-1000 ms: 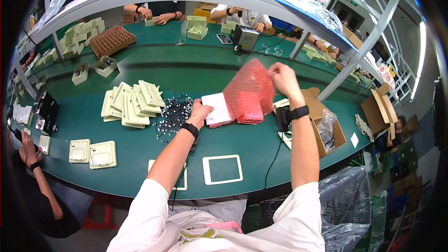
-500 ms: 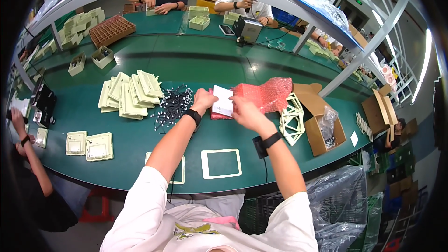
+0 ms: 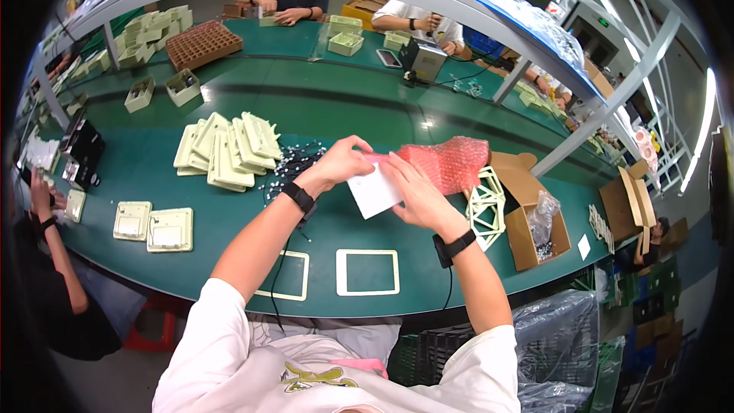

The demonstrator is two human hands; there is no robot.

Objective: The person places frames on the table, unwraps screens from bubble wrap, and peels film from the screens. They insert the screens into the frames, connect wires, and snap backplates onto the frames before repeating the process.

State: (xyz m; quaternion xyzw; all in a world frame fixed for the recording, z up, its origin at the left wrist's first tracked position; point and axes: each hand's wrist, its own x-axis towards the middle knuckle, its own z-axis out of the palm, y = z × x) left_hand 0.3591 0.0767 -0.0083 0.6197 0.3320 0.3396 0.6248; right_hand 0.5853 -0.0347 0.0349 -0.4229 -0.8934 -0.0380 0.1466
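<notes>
A flat white square panel (image 3: pixel 373 194) is tilted between my hands above the middle of the table. My left hand (image 3: pixel 342 162) is closed at its upper left corner, thumb and fingers pinched together. Pink wrap shows beside those fingertips; whether they grip it too cannot be made out. My right hand (image 3: pixel 417 191) holds the panel's right edge, fingers over its face and thumb lower down. Behind and to the right lies pink bubble wrap (image 3: pixel 453 164). Black cables with white ends (image 3: pixel 294 164) are heaped beside my left hand, partly hidden by it.
Cream plastic housings (image 3: pixel 225 151) are stacked at left, two fitted ones (image 3: pixel 170 230) nearer. Flat cream frames (image 3: pixel 368 272) lie by the front edge, others (image 3: pixel 487 210) at right beside an open cardboard box (image 3: pixel 527 239). A metal shelf post (image 3: pixel 604 118) stands far right. Co-workers sit opposite and at left.
Both hands have brought the white panel nearer and turned it so a corner points toward me. My left hand has shifted up to its upper corner. The whole view has shifted slightly.
</notes>
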